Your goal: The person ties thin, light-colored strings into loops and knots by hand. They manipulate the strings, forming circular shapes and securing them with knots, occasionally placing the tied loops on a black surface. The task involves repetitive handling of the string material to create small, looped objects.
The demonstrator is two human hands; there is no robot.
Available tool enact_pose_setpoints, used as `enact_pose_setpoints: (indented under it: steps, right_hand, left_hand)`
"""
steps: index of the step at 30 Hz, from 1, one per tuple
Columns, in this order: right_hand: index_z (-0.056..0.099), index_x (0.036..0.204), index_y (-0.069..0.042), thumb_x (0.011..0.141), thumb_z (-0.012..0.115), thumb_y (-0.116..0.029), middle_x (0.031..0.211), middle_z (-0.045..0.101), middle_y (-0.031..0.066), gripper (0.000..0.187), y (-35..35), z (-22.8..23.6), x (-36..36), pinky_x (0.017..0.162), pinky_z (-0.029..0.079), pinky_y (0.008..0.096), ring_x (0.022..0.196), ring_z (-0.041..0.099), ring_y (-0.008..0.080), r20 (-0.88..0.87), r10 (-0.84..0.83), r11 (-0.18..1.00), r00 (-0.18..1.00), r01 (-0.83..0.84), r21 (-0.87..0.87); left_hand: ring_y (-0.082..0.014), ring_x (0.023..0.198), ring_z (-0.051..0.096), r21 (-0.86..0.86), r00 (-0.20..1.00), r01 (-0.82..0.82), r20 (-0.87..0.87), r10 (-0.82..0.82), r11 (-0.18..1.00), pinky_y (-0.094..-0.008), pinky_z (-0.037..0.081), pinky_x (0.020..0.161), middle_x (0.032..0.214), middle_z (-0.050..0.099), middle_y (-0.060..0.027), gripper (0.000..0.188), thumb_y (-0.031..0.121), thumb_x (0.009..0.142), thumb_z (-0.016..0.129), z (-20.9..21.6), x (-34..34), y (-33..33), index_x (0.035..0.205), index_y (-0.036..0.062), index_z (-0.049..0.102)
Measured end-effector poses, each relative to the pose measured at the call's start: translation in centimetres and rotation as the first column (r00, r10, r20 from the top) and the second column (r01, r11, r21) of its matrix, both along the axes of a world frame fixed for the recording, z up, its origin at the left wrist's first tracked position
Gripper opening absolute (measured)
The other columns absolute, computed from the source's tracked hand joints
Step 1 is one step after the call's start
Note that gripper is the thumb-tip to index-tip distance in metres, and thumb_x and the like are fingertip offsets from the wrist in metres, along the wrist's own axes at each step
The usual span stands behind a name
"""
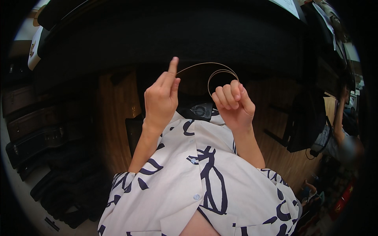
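Note:
A thin bronze-coloured wire (210,63), bent into loops, stretches between my two hands in front of my shirt. My right hand (234,100) is closed, with the fingers curled and the thumb pressed against them. The small round loops rise from its top and are gripped there. My left hand (160,94) has the index finger pointing up and the other fingers folded. The wire's far stretch arcs over to this hand and meets it between the index finger and the thumb; the exact end is hidden there.
Ahead of my hands spreads a dark table (177,35), with white paper (287,6) at its far right. Dark cases (37,137) line the left side. A black chair (305,118) stands at right on the wooden floor (283,161). Another person (334,139) is at the far right.

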State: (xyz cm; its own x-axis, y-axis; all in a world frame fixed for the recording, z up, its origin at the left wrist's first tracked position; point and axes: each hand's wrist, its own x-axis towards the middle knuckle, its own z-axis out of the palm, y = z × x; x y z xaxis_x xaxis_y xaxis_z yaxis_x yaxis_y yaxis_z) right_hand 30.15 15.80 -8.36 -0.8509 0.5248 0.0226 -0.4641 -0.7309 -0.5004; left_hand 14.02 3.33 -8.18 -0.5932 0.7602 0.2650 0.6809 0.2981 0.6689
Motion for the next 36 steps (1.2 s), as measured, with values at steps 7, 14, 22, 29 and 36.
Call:
enact_pose_setpoints:
  steps: [7, 14, 22, 29, 36]
  right_hand:
    - [0.065, 0.087, -0.001, 0.103, 0.054, -0.022, 0.084, 0.069, 0.0108, 0.028, -1.5, -0.2, -0.6, 0.074, 0.051, 0.0275, 0.080, 0.064, 0.0169, 0.143, -0.164, 0.875, 0.976, 0.077, 0.479]
    - [0.067, 0.088, 0.003, 0.099, 0.056, -0.011, 0.096, 0.073, 0.0116, 0.022, -2.0, 0.0, -0.8, 0.064, 0.054, 0.0259, 0.072, 0.068, 0.0156, 0.254, -0.419, 0.555, 0.872, 0.025, 0.832]
    - [0.063, 0.080, 0.003, 0.090, 0.063, -0.004, 0.078, 0.069, 0.0118, 0.012, -1.3, 0.1, -0.5, 0.054, 0.051, 0.0313, 0.060, 0.064, 0.0259, 0.237, -0.556, 0.199, 0.797, -0.149, 0.969]
    - [0.060, 0.080, -0.001, 0.096, 0.057, -0.012, 0.063, 0.060, 0.0125, 0.020, -1.2, 0.3, -0.3, 0.050, 0.044, 0.0358, 0.055, 0.059, 0.0288, 0.343, -0.447, 0.216, 0.826, -0.272, 0.938]
    - [0.059, 0.079, -0.001, 0.097, 0.055, -0.012, 0.064, 0.060, 0.0127, 0.022, -1.7, 0.3, -0.1, 0.050, 0.043, 0.0354, 0.055, 0.059, 0.0295, 0.402, -0.357, 0.257, 0.843, -0.325, 0.910]
  left_hand:
    - [-0.0286, 0.064, 0.062, -0.184, 0.978, 0.206, 0.021, -0.206, 0.961, -0.0368, 0.050, 0.056, 0.082, 0.059, -0.0092, 0.035, 0.001, 0.086, 0.063, 1.3, 1.9, -0.1, 0.120, 0.0083, 0.067]
    - [-0.0322, 0.068, 0.064, -0.126, 0.863, 0.455, 0.304, -0.403, 0.881, -0.0392, 0.052, 0.062, 0.086, 0.066, -0.0140, 0.018, -0.005, 0.081, 0.065, 1.1, 3.3, -0.9, 0.098, -0.0007, 0.067]
    - [-0.0120, 0.068, 0.062, -0.007, 0.577, 0.382, 0.783, -0.233, 0.924, -0.0231, 0.048, 0.062, 0.085, 0.069, -0.0080, 0.018, -0.008, 0.084, 0.057, 3.4, 2.7, -1.1, 0.097, -0.0025, 0.068]
    - [-0.0103, 0.070, 0.063, 0.188, 0.194, 0.358, 0.943, -0.270, 0.914, -0.0217, 0.049, 0.058, 0.084, 0.068, -0.0077, 0.022, -0.007, 0.088, 0.050, 3.3, 1.2, -1.8, 0.096, -0.0042, 0.070]
    - [-0.0127, 0.063, 0.066, 0.257, 0.475, 0.171, 0.824, -0.308, 0.951, -0.0202, 0.050, 0.054, 0.080, 0.069, -0.0103, 0.010, -0.001, 0.091, 0.065, 2.9, 1.9, -1.7, 0.097, -0.0048, 0.073]
